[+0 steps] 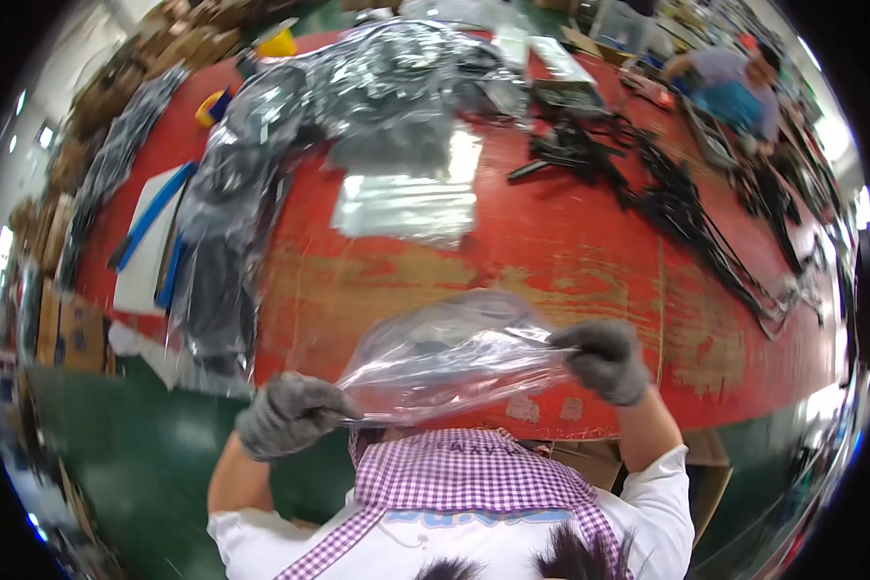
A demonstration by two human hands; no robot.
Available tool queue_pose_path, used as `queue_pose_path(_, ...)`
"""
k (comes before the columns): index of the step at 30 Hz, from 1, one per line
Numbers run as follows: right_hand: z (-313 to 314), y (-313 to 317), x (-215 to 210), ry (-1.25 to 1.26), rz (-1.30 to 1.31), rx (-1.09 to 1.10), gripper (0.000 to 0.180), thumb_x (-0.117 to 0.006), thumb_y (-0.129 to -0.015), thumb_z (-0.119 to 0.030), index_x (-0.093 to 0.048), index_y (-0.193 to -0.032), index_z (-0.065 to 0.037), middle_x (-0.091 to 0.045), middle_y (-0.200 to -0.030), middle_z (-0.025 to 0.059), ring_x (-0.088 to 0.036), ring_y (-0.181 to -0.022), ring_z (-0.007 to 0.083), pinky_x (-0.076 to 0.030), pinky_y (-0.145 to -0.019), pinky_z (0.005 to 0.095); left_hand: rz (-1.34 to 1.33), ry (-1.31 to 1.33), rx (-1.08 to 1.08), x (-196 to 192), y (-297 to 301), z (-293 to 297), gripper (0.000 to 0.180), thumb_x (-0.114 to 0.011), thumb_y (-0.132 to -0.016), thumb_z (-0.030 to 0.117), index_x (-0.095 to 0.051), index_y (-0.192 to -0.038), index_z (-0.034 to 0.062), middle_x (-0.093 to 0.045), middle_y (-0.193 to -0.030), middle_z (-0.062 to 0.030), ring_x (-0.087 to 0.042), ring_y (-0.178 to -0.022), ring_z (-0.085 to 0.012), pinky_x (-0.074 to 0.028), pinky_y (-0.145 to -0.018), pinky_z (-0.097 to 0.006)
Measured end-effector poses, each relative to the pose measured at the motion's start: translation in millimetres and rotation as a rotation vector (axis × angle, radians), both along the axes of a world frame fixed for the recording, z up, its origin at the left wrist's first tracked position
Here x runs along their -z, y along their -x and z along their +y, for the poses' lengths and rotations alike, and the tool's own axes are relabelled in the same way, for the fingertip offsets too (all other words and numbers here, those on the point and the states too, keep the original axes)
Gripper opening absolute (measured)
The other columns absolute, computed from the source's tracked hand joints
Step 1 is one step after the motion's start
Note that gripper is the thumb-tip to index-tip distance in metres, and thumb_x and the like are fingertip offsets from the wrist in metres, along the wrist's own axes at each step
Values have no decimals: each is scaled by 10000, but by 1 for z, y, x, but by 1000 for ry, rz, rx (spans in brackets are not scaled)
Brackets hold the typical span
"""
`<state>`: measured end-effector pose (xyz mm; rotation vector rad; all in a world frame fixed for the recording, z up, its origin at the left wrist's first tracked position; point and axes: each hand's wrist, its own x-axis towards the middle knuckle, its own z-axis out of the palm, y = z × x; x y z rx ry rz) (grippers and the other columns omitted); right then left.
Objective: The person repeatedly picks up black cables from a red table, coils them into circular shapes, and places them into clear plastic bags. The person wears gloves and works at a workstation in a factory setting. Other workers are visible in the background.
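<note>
- Your gloved left hand (pixel 290 416) and right hand (pixel 606 362) grip a clear plastic bag (pixel 445 353).
- Glare hides whether it's filled.
- The red tabletop (pixel 570 227) is worn; the floor (pixel 145 454) is green.

A plastic bag (pixel 445 358) spans from the left fingers (pixel 331 400) to the right fingers (pixel 575 338), above the near edge of the counter (pixel 304 280). Straight beyond the fingers lie flat plastic sheets (pixel 406 208), with a heap of bagged items (pixel 387 77) behind them. Beyond the left fingers runs a bagged bundle (pixel 220 280); left of that lies a board (pixel 137 261). Beyond and right of the right fingers lie straps (pixel 681 198), a co-worker (pixel 739 97) behind them. Below the right fingers stands a cardboard box (pixel 708 478).
</note>
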<state>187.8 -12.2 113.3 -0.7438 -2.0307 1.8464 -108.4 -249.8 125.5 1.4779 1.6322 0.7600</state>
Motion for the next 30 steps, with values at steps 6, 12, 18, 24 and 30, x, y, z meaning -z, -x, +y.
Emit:
queue_pose_path(6,34,67,-72,-644,45,-226,266,-519,-735,39,-631,-967,-25,-528,-615,-31,-447,-550,43,-390,-510,209,477,-367,-307,-60,42,18,149,-548,-778,15,-603,-913,47,-513,-613,-9,-502,-504,-93,-416,-478,-236)
queue_pose_path(12,130,208,-81,-838,-47,103,175,-511,-802,-113,-661,-883,-71,-545,-622,-29,-454,-556,36,-386,-488,207,942,-455,-411,-71,174,128,152,-567,-799,161,-644,-894,71,-651,-870,-92,-612,-767,-204,-477,-722,-296)
queue_pose_path(18,161,301,-79,-809,421,343,196,-531,-817,-186,-626,-897,-35,-612,-688,72,-563,-587,132,-452,-547,251,1320,-506,-886,-114,240,179,253,-494,-868,296,-554,-1053,135,-638,-908,-113,-621,-815,-290,-490,-700,-374)
queue_pose_path(24,101,245,74,-717,51,-184,155,-567,-842,-186,-586,-939,-67,-604,-705,37,-585,-644,148,-488,-596,270,1280,-347,-323,71,212,135,121,-460,-842,187,-546,-860,104,-575,-719,-127,-575,-645,-297,-462,-563,-410)
queue_pose_path(30,81,71,172,-675,-500,-413,205,-576,-796,-231,-614,-940,-90,-640,-830,109,-620,-745,230,-484,-689,336,594,-288,44,206,56,105,117,-516,-788,126,-585,-876,92,-609,-776,-112,-583,-672,-303,-469,-564,-397)
